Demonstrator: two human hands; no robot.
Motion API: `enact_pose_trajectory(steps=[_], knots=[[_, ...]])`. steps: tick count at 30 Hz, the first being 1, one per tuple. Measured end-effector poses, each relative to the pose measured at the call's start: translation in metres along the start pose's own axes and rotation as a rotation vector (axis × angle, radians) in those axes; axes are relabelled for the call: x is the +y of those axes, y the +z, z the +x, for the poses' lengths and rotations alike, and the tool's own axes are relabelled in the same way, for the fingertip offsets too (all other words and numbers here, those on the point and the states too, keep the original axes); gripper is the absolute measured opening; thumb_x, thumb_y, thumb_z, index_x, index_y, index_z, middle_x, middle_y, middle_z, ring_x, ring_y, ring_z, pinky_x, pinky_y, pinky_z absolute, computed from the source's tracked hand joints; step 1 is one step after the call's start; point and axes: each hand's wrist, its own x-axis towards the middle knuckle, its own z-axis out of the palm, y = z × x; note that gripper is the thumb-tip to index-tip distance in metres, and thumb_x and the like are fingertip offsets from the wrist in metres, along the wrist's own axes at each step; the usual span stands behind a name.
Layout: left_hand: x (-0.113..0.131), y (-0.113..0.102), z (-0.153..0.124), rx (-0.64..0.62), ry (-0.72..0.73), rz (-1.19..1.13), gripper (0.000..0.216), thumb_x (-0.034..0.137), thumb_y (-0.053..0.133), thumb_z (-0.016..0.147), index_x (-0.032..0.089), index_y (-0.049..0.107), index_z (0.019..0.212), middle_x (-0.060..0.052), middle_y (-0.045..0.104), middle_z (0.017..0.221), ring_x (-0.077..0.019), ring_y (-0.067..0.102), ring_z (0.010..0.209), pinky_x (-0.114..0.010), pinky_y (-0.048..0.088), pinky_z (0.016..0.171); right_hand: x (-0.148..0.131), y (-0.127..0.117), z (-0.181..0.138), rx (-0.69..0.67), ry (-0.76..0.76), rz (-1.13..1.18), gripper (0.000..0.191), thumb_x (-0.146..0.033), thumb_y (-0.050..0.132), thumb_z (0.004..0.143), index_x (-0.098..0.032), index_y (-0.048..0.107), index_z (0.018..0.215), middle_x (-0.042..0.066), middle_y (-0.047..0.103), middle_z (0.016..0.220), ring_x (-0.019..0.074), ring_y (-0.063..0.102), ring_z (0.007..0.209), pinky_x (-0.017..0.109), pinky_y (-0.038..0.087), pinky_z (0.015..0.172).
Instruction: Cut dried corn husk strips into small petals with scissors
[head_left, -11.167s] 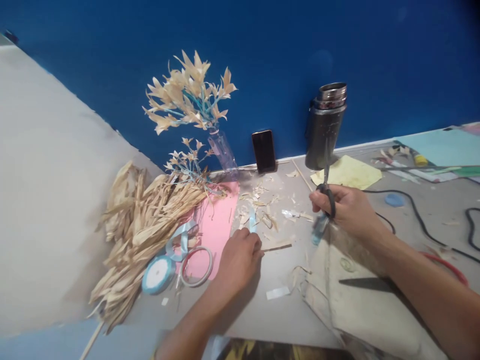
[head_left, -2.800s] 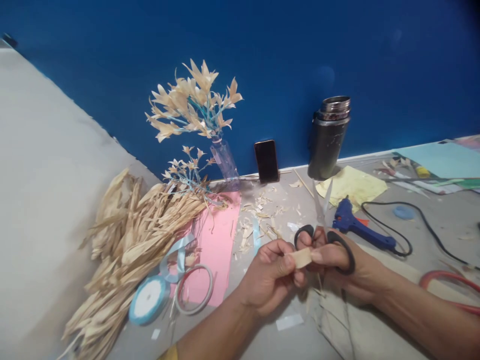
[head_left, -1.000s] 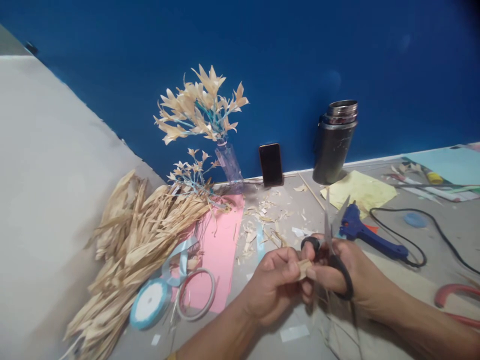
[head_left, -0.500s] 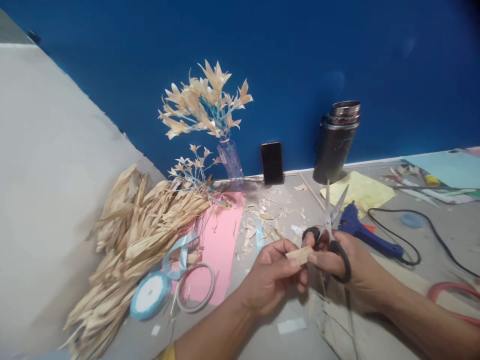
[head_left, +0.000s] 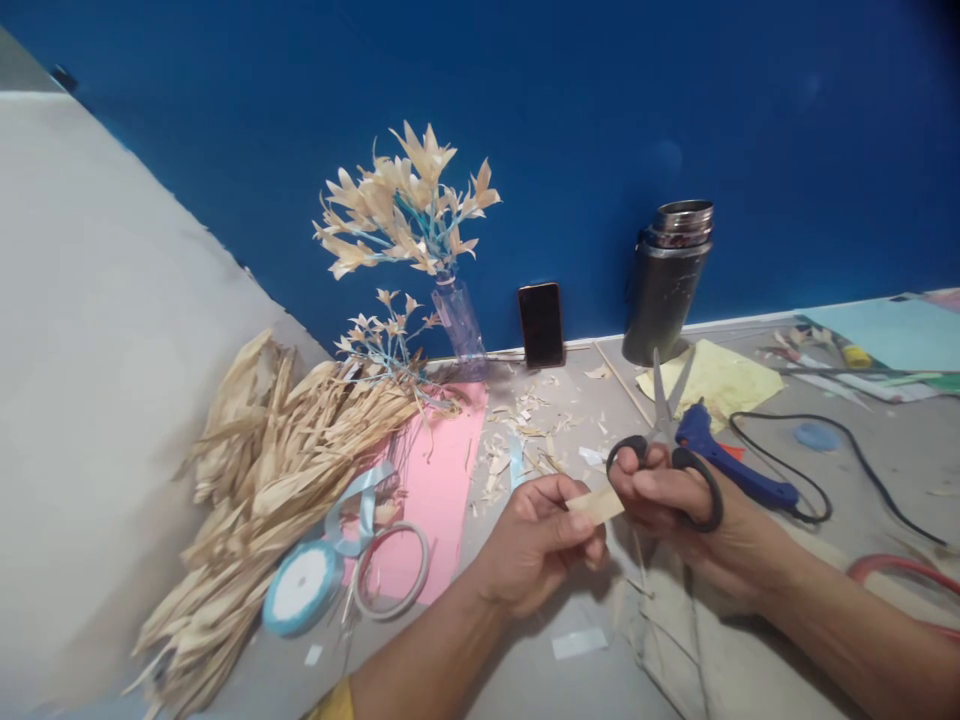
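Pinching a small pale husk strip between thumb and forefinger, the left hand holds it up above the tabletop, in the gap between the two hands. The strip's long axis runs roughly left to right, with its right end slightly higher and touching the fingertips of the right hand.

That right hand is closed through the black loops of the scissors. The blades stand parted in a narrow V and point up and away, toward the blue wall. So the strip lies on the handle side of the scissors, nearer the person, and the cutting edges face away from it. The left hand has the firmer hold on the strip; the right only meets its end.

Just beyond the blades lies a blue glue gun with its black cord, and beyond that a yellow paper and a dark metal flask. Well to the left are a pink sheet, a blue ribbon spool and a heap of dried husks. Small husk scraps lie scattered on the tabletop beyond the left hand.
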Motion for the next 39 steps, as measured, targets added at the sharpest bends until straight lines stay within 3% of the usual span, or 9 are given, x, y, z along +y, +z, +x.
enact_pose_trajectory(steps=[3, 6, 14, 18, 23, 29, 33, 39], knots=[[-0.001, 0.001, 0.001, 0.068, -0.011, 0.054, 0.038, 0.035, 0.089, 0.062, 0.013, 0.059, 0.072, -0.001, 0.063, 0.058, -0.0096, 0.055, 0.050, -0.022, 0.039, 0.054, 0.001, 0.000, 0.000, 0.014, -0.044, -0.154, 0.035, -0.045, 0.079, 0.074, -0.018, 0.065, 0.089, -0.004, 0.049, 0.063, 0.0112, 0.041, 0.055, 0.024, 0.035, 0.052], [-0.003, 0.001, 0.002, 0.111, -0.012, 0.130, 0.038, 0.034, 0.090, 0.059, 0.013, 0.060, 0.068, 0.000, 0.061, 0.058, -0.0088, 0.054, 0.050, -0.022, 0.039, 0.054, 0.004, 0.004, -0.001, 0.022, 0.042, -0.266, 0.036, -0.040, 0.084, 0.069, -0.018, 0.062, 0.086, -0.004, 0.055, 0.063, 0.0133, 0.051, 0.057, 0.025, 0.038, 0.055], [0.001, 0.002, 0.000, 0.039, 0.010, 0.171, 0.040, 0.038, 0.090, 0.058, 0.013, 0.061, 0.066, -0.001, 0.062, 0.058, -0.0096, 0.054, 0.052, -0.022, 0.039, 0.055, 0.003, 0.000, 0.000, -0.062, 0.072, -0.021, 0.026, -0.035, 0.082, 0.069, -0.017, 0.063, 0.074, -0.004, 0.049, 0.063, 0.0099, 0.038, 0.055, 0.023, 0.031, 0.050], [0.000, 0.002, 0.002, 0.111, 0.045, 0.116, 0.038, 0.035, 0.090, 0.059, 0.014, 0.060, 0.068, 0.000, 0.062, 0.059, -0.0097, 0.055, 0.052, -0.022, 0.038, 0.055, 0.001, -0.001, -0.001, 0.007, -0.023, -0.141, 0.032, -0.039, 0.083, 0.069, -0.019, 0.064, 0.086, -0.004, 0.050, 0.063, 0.0119, 0.044, 0.057, 0.024, 0.036, 0.053], [-0.001, -0.001, 0.003, 0.111, 0.003, 0.096, 0.037, 0.035, 0.090, 0.059, 0.013, 0.062, 0.069, 0.000, 0.063, 0.062, -0.0094, 0.056, 0.052, -0.022, 0.039, 0.055, 0.000, 0.009, -0.003, 0.011, 0.015, -0.266, 0.034, -0.036, 0.084, 0.068, -0.019, 0.058, 0.082, -0.003, 0.058, 0.065, 0.0151, 0.056, 0.060, 0.026, 0.042, 0.057], [0.005, -0.002, 0.002, 0.071, 0.031, 0.129, 0.046, 0.055, 0.077, 0.071, 0.011, 0.067, 0.077, -0.004, 0.062, 0.062, -0.0119, 0.057, 0.055, -0.024, 0.043, 0.057, -0.002, 0.007, -0.004, -0.034, 0.039, -0.243, 0.033, -0.037, 0.082, 0.070, -0.018, 0.057, 0.081, -0.002, 0.056, 0.065, 0.0144, 0.053, 0.060, 0.026, 0.041, 0.057], [0.003, -0.006, 0.002, 0.083, 0.026, 0.230, 0.032, 0.035, 0.085, 0.065, 0.013, 0.063, 0.069, -0.001, 0.060, 0.060, -0.0096, 0.054, 0.054, -0.022, 0.041, 0.057, -0.002, 0.004, -0.002, -0.014, 0.082, -0.335, 0.033, -0.033, 0.085, 0.065, -0.017, 0.058, 0.075, -0.004, 0.051, 0.065, 0.0107, 0.045, 0.059, 0.022, 0.034, 0.054], [-0.002, -0.010, 0.006, 0.137, 0.024, 0.214, 0.026, 0.027, 0.083, 0.068, 0.013, 0.061, 0.072, 0.001, 0.061, 0.059, -0.0085, 0.053, 0.051, -0.021, 0.039, 0.055, -0.004, 0.004, 0.003, 0.151, -0.013, -0.319, 0.030, -0.040, 0.077, 0.075, -0.018, 0.061, 0.085, -0.005, 0.048, 0.062, 0.0098, 0.039, 0.055, 0.022, 0.030, 0.051]])
